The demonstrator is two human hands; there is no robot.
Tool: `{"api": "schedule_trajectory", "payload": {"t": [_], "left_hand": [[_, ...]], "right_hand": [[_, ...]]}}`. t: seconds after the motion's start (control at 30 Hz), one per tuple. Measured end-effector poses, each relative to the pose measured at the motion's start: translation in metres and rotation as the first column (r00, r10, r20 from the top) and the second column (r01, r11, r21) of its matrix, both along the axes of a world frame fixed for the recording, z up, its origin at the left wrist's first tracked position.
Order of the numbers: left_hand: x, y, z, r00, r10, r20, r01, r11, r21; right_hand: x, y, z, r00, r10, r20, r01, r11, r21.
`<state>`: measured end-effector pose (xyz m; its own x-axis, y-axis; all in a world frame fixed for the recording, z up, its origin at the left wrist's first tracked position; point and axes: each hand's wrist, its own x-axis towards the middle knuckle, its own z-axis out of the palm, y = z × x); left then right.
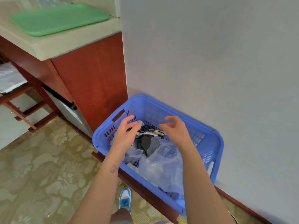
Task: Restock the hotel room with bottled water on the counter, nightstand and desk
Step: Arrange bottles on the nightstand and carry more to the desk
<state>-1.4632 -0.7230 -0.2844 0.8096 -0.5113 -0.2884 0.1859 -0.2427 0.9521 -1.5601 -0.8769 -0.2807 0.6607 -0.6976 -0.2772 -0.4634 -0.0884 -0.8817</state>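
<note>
A blue plastic basket [208, 135] stands on the floor against the grey wall. Inside it lie crumpled clear plastic bags [161, 165], a tangle of black cable [148, 128] and a white and dark device. No bottle shows clearly; whatever sits in the bags is blurred. My left hand [127, 131] hovers over the basket's left part, fingers apart, holding nothing. My right hand [175, 129] hangs over the middle, fingers curled and apart, also holding nothing. The counter [64, 46] with a beige top is at the upper left.
A green tray [56, 20] lies on the counter top. Red-brown cabinet side [93, 88] stands left of the basket. A wooden rack [24, 109] and silver appliance [71, 113] are below the counter. Patterned carpet [48, 167] covers the floor; my blue shoe [124, 198] is near the basket.
</note>
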Motion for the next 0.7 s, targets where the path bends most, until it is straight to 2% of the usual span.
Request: {"api": "schedule_trajectory", "payload": {"t": [0.2,0.4,0.57,0.63,0.7], "left_hand": [[0.051,-0.013,-0.011,0.986,-0.159,-0.040,0.159,0.987,-0.001],[0.064,-0.034,-0.033,0.946,-0.311,-0.090,0.313,0.950,0.017],[0.071,-0.054,-0.057,0.889,-0.432,-0.150,0.442,0.896,0.041],[0.074,-0.065,-0.069,0.854,-0.497,-0.154,0.511,0.856,0.072],[0.075,-0.075,-0.083,0.779,-0.616,-0.121,0.627,0.760,0.172]], "right_hand": [[0.020,0.003,-0.007,0.986,-0.158,-0.046,0.159,0.987,0.007],[0.006,-0.001,-0.020,0.939,-0.322,-0.122,0.327,0.945,0.022],[-0.014,-0.010,-0.043,0.903,-0.377,-0.206,0.390,0.921,0.025],[-0.018,-0.018,-0.057,0.894,-0.372,-0.252,0.391,0.920,0.029],[-0.016,-0.030,-0.074,0.888,-0.348,-0.300,0.378,0.925,0.046]]}}
